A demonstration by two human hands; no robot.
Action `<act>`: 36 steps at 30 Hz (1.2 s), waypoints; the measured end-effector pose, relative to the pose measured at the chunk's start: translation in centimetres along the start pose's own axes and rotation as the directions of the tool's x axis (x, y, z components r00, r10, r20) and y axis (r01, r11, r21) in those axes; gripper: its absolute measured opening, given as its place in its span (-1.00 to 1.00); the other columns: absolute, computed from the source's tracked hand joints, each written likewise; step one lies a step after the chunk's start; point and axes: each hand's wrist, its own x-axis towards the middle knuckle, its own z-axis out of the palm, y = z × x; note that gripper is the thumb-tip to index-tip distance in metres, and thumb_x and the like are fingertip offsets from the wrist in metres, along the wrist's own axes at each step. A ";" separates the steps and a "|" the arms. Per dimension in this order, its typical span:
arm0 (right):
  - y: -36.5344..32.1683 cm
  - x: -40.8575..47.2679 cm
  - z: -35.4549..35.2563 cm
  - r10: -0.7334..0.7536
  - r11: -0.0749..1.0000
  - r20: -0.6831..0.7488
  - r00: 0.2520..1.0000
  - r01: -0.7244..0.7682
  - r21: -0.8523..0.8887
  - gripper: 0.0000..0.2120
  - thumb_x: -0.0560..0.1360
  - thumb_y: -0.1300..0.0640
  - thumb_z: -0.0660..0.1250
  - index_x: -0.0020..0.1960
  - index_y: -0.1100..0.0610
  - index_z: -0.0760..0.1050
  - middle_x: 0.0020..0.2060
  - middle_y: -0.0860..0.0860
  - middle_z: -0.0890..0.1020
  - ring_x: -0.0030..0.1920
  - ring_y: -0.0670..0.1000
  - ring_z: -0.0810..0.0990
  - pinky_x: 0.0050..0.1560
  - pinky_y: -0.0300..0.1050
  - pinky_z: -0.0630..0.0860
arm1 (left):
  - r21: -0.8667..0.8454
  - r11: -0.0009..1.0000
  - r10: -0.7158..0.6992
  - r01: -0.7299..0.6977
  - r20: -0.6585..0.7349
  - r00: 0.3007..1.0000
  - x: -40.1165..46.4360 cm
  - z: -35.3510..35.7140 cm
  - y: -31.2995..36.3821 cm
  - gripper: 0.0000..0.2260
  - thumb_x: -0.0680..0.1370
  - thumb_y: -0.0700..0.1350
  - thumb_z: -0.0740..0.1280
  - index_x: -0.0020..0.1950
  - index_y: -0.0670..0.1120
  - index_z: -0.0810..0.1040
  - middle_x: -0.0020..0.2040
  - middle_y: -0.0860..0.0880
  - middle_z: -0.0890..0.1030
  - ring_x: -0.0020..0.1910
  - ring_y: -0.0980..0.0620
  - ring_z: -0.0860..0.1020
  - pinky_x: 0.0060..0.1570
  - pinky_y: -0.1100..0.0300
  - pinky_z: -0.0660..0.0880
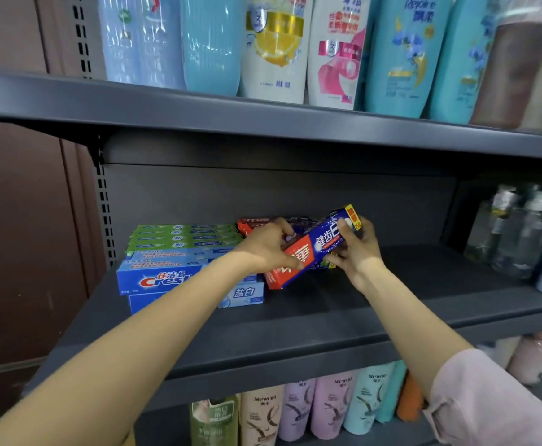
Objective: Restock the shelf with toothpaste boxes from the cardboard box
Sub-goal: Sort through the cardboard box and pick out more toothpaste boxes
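Note:
A red and blue toothpaste box [321, 244] is tilted above the dark middle shelf [327, 310], its far end raised. My left hand [268, 247] grips its near red end from the left. My right hand [358, 249] holds its blue end from the right. Behind it lie more red and dark boxes [257, 224]. To the left stand stacks of green boxes [182, 236] and blue Crest boxes [160, 278]. The cardboard box is not in view.
Shampoo bottles [276, 49] line the upper shelf. Clear bottles [517, 230] stand at the right end of the middle shelf. Pastel bottles [327, 407] fill the shelf below. A brown wall [22, 220] is on the left.

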 end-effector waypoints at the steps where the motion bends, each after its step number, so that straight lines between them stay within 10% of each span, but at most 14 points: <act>1: 0.1 0.0 -0.4 0.010 1.000 -0.013 1.000 -0.010 0.019 -0.61 0.56 0.09 0.27 0.34 0.02 0.25 0.15 0.09 0.49 0.09 0.09 0.54 -0.21 -0.02 0.57 | 0.024 0.999 0.032 -0.032 -0.021 0.999 0.1 0.2 0.1 -0.45 0.42 -0.05 0.49 0.35 -0.05 0.36 0.23 -0.04 0.51 0.21 -0.01 0.51 0.12 0.15 0.49; 5: 1.1 0.9 -1.6 0.029 0.999 -0.073 0.997 -0.032 -0.043 -0.58 0.57 0.16 0.25 0.39 0.05 0.24 0.17 0.09 0.47 0.16 0.12 0.52 -0.03 0.04 0.57 | 0.121 0.988 0.108 -0.100 -0.065 0.992 1.0 1.4 0.6 -0.50 0.48 -0.03 0.42 0.40 0.01 0.38 0.34 -0.09 0.46 0.36 -0.07 0.36 0.29 0.07 0.36; 11: 2.5 1.6 -2.4 0.031 0.713 -0.108 0.994 -0.098 -0.694 -0.45 0.52 0.05 0.33 0.44 0.17 0.27 0.41 0.17 0.29 0.36 0.20 0.35 0.34 0.02 0.34 | 0.417 0.908 0.052 -0.042 -0.012 0.999 2.7 2.3 0.2 -0.55 0.56 -0.09 0.31 0.44 0.01 0.32 0.37 -0.16 0.39 0.32 -0.15 0.41 0.25 0.01 0.37; 19: 3.6 0.6 -2.1 0.048 0.570 0.079 0.996 0.038 -0.821 -0.47 0.54 0.19 0.30 0.46 0.14 0.24 0.37 0.21 0.26 0.36 0.15 0.31 0.32 -0.10 0.30 | 0.754 0.657 0.052 0.014 -0.064 0.997 3.6 4.0 1.0 -0.68 0.55 -0.19 0.29 0.31 -0.05 0.43 0.17 -0.12 0.55 0.16 -0.12 0.51 0.25 -0.04 0.32; 24: 3.2 0.2 -2.6 0.005 0.514 0.126 0.992 0.106 -0.851 -0.53 0.56 0.22 0.26 0.44 0.16 0.26 0.36 0.19 0.28 0.40 0.17 0.26 0.36 -0.10 0.26 | 0.757 0.653 0.063 -0.009 -0.043 0.997 3.7 4.2 1.2 -0.63 0.55 -0.15 0.31 0.36 -0.07 0.39 0.20 -0.14 0.52 0.16 -0.14 0.52 -0.08 0.07 0.38; 36: 3.2 0.5 -2.4 -0.056 0.334 0.187 0.981 0.194 -0.922 -0.50 0.56 0.13 0.27 0.46 0.13 0.23 0.41 0.11 0.24 0.39 0.16 0.24 0.35 -0.06 0.27 | 0.650 0.758 0.073 -0.054 -0.003 0.997 4.5 3.7 1.8 -0.61 0.51 -0.02 0.37 0.31 -0.09 0.45 0.21 -0.13 0.51 0.18 -0.13 0.50 -0.09 0.08 0.38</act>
